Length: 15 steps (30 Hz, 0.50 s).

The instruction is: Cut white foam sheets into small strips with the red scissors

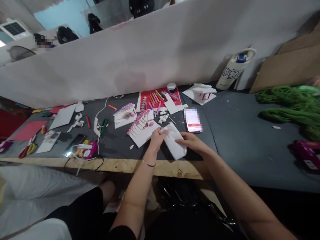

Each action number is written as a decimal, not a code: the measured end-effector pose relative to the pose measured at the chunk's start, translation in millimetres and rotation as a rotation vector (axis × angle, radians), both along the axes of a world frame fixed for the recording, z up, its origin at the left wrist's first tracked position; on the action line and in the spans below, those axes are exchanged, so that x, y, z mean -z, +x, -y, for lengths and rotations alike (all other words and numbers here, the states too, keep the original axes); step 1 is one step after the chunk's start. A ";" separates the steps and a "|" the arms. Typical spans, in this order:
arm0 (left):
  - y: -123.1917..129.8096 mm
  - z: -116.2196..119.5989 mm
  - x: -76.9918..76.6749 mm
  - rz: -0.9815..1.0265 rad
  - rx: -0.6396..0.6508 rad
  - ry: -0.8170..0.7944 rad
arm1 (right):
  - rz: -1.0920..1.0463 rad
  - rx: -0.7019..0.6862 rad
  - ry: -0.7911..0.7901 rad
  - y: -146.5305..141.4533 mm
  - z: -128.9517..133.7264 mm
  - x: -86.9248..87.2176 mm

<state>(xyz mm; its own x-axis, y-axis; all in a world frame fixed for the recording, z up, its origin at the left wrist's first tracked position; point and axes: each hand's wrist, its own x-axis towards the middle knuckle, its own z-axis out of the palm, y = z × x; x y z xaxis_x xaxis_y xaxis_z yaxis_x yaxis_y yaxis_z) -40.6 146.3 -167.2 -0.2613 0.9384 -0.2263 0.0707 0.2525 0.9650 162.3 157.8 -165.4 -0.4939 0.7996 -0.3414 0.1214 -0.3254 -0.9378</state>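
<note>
Together, the left hand (155, 140) and right hand (191, 141) grip a bent white sheet (173, 141) just above the table edge (120, 165); a phone (193, 120) lies ahead-right, a stepped model (141, 128) ahead-left.

- dark grey workbench top (240, 140), plywood front edge (120, 165)
- red card sheet (175, 93) at back, coloured sticks (155, 98) lying on it
- white foam-board stair model (141, 125) with pink discs, second model (124, 115) just beside it
- third white model (201, 93) back right
- phone with blurred screen (193, 120)
- black phone (74, 144) front left
- magenta hot glue gun (87, 150), cord trailing
- red-and-yellow handled scissors (27, 149)
- pink card sheet (28, 130)
- green yarn heap (287, 103) right
- magenta plastic device (306, 154) right edge
</note>
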 end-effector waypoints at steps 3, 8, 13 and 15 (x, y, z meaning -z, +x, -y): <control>-3.6 -8.8 -3.4 -0.020 -0.044 0.030 | 0.057 -0.151 -0.048 13.5 7.8 -2.6; -14.5 -13.0 -11.1 -0.107 0.028 0.088 | 0.045 -0.102 -0.159 36.0 16.7 -3.8; -7.1 -24.0 -17.8 -0.034 0.228 0.132 | 0.070 -0.018 -0.151 27.2 13.7 -9.1; -4.5 -29.0 -23.3 -0.040 0.256 0.142 | 0.118 -0.086 -0.114 21.1 12.7 -8.2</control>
<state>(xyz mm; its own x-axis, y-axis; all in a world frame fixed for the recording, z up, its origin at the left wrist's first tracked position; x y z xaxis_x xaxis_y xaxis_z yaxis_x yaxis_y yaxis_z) -45.1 175.3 -143.9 -0.0184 0.9964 -0.0826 0.1535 0.0844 0.9845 183.4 145.1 -157.2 -0.5097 0.7093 -0.4870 0.2602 -0.4125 -0.8730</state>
